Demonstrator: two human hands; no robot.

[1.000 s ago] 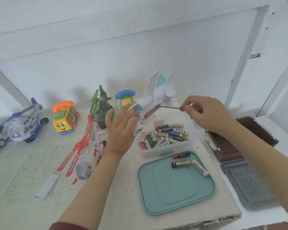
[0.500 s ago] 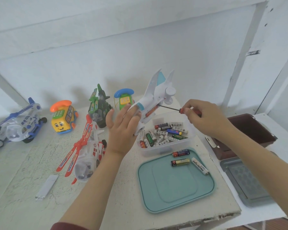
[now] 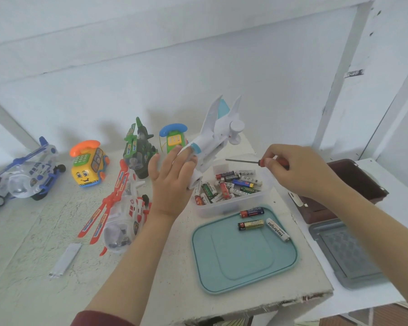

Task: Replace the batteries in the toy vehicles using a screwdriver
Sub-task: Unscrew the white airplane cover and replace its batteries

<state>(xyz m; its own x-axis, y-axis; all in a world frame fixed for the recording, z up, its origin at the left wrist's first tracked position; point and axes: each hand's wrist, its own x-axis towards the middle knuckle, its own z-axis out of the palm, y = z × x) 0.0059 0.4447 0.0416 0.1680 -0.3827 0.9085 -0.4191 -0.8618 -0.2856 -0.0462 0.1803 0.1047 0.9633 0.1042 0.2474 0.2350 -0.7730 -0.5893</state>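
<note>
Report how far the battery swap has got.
Done, apparently: three batteries lie on the teal lid. In hand: left hand holds the white toy plane over the battery tub; right hand grips the screwdriver, tip clear of the plane. Left: fitting batteries, closing up; red helicopter state unclear.

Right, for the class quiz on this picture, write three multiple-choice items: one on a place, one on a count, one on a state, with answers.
1. The clear battery tub sits: A) just beyond the teal lid; B) on top of the lid; C) nearer the person than the lid.
2. Batteries on the teal lid: A) two; B) three; C) five.
3. The screwdriver is: A) lying in the tub; B) lying on the lid; C) held in the right hand.
Answers: 1A, the tub stands at the lid's far edge. 2B, three lie there. 3C, its fingers pinch the handle; the left hand grips the white toy plane.
</note>
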